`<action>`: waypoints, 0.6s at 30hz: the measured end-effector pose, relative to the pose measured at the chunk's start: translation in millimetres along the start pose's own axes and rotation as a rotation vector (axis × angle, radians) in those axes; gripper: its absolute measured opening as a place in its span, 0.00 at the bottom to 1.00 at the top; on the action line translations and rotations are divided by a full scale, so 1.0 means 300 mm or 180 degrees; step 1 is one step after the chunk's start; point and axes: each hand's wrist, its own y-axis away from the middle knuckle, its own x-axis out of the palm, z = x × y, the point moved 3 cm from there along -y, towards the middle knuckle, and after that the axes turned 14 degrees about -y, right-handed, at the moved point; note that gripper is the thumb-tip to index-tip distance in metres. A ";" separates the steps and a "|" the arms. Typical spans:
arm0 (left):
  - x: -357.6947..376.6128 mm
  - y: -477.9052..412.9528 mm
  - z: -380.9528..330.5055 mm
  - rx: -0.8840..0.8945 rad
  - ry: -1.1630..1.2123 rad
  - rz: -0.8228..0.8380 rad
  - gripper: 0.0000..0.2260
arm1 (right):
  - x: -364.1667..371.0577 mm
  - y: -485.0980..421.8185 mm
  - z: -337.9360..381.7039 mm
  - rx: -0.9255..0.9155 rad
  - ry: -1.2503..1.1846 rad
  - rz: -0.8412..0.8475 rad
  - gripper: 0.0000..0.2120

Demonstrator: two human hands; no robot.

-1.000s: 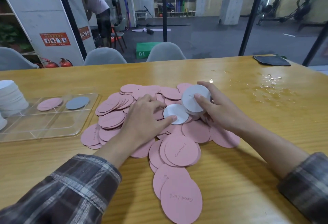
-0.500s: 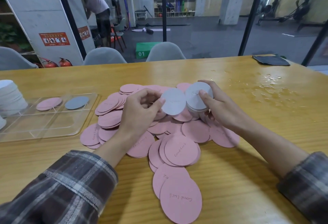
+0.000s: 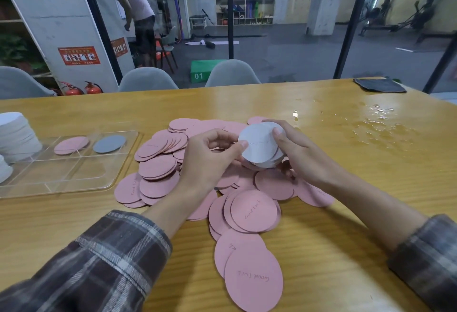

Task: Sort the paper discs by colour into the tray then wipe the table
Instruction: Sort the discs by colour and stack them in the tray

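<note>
Right hand [image 3: 304, 160]: fingers curled round a stack of pale discs [image 3: 259, 147], thumb on the top face. The stack is held tilted just above the pink heap. Left hand [image 3: 210, 160]: thumb and fingers closed in a pinch on the stack's left edge, at the topmost disc. Both hands are clamped on the same stack; neither is free.

Step in hand, as judged: picking the pale discs out of the mix and squaring them into one pile. Sorting is at an early stage; the wipe is not yet begun.

Next move, as judged: carry the stack left to the clear tray [image 3: 74, 183]. There a single grey disc [image 3: 109, 143] lies in the compartment beside that of a single pink disc [image 3: 71, 145]. Whether the pale stack matches that darker grey or the white discs [image 3: 17, 136] piled at the tray's left cannot be told. Loose paper may fan or slip, so a firm grip is called for.

Pink discs [image 3: 158, 172]: many, overlapping in a broad heap on the desk [image 3: 346, 225] beneath and around both hands, several bearing handwriting. Water [image 3: 380, 126] lies spilled on the desk at right. A dark cloth [image 3: 379, 84] sits at the far right corner, well apart from the hands.
</note>
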 end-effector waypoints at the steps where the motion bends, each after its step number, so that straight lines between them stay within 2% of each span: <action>1: 0.003 0.000 0.001 -0.0008 -0.0021 -0.0015 0.06 | 0.003 0.001 0.001 -0.0008 0.0007 0.0002 0.15; 11: 0.012 0.021 -0.021 0.0213 -0.0091 -0.0144 0.06 | 0.015 -0.008 -0.017 -0.0162 0.0218 0.0262 0.19; 14: 0.007 0.022 -0.025 0.0438 -0.0384 -0.0255 0.06 | 0.010 -0.009 -0.025 -0.0186 0.0263 0.0294 0.20; 16: 0.004 0.017 -0.024 0.0648 -0.0601 -0.0336 0.08 | 0.009 -0.005 -0.022 -0.0236 0.0271 0.0331 0.21; 18: 0.004 0.007 -0.022 0.0763 -0.0679 -0.0219 0.14 | 0.010 -0.004 -0.008 -0.0347 0.0358 0.0330 0.24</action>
